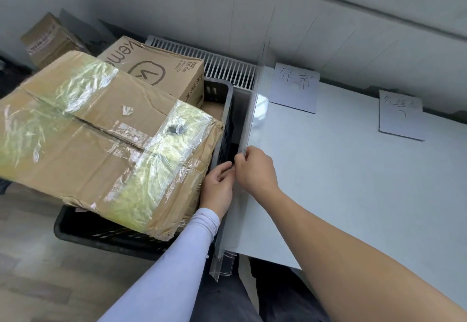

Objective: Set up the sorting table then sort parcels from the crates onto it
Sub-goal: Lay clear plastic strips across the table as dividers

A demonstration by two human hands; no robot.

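From the head camera I am watching both hands working at the left edge of the sorting table (353,182), around seven o'clock from the frame's centre. The right hand (255,170) is pinching the lower part of a clear upright divider panel (252,109) with curled fingers; I judge it is steadying the sheet so it stands on edge along the table's side as a barrier. The left hand (218,185), in a pale sleeve, is pressing in just beside it, fingers curled toward something small and dark between the two hands, perhaps a clip; I cannot tell what it is or whether it is gripped.

At nine o'clock a black crate (222,124) is sitting touching the table edge, probably so parcels travel a short way. A large taped parcel (101,140) is lying tilted across its top, a printed box (156,69) behind it. At two o'clock, two handwritten paper labels (294,89) (400,114) are lying flat on the table, likely marking sorting zones. Setup seems unfinished; no parcel is on the table yet.
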